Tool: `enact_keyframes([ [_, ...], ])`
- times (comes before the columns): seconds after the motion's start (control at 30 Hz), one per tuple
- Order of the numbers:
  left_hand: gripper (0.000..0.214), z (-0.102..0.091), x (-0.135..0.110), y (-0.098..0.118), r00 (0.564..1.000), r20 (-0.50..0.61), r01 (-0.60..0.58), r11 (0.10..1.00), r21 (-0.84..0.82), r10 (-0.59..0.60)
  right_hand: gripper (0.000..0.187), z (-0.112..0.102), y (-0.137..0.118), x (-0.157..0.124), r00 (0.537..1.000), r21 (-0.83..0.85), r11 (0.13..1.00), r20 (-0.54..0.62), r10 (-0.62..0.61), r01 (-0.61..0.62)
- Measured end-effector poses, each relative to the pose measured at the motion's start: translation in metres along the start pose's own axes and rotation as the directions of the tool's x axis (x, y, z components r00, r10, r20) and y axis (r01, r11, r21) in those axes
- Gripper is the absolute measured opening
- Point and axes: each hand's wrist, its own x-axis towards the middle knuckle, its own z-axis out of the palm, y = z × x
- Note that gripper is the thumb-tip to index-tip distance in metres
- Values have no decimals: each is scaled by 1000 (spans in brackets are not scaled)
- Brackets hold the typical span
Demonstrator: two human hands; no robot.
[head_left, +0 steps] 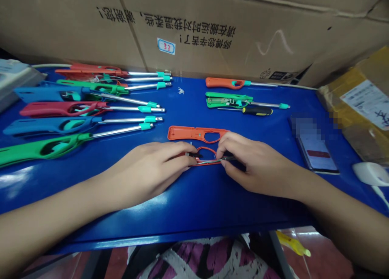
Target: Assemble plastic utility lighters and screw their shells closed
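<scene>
Low over the table's middle, my left hand (164, 165) is closed on the rear of an open orange lighter casing half (207, 162), fingertips at a small black part inside it. My right hand (252, 161) pinches at the front end of the same casing half, where a thin pale wire runs along the lower edge to the fingertips. A dark, narrow piece shows under the right fingers; its kind is unclear. Just behind lies the other orange casing half (191, 133), inner side up, its loop close to my right fingers.
Several long-necked lighters (60, 108) lie in a row at left. An orange lighter (225, 83), an opened green lighter (227, 101) and a yellow-black screwdriver (258, 111) lie behind. A phone (316, 149) is at right; a large cardboard box (194, 56) borders the back.
</scene>
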Motion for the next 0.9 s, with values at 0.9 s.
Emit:
enact_keyframes([
  [0.9,20,-3,-1,0,998,-11,67,991,-115,-68,13,-3,4,-2,994,4,994,12,-105,105],
])
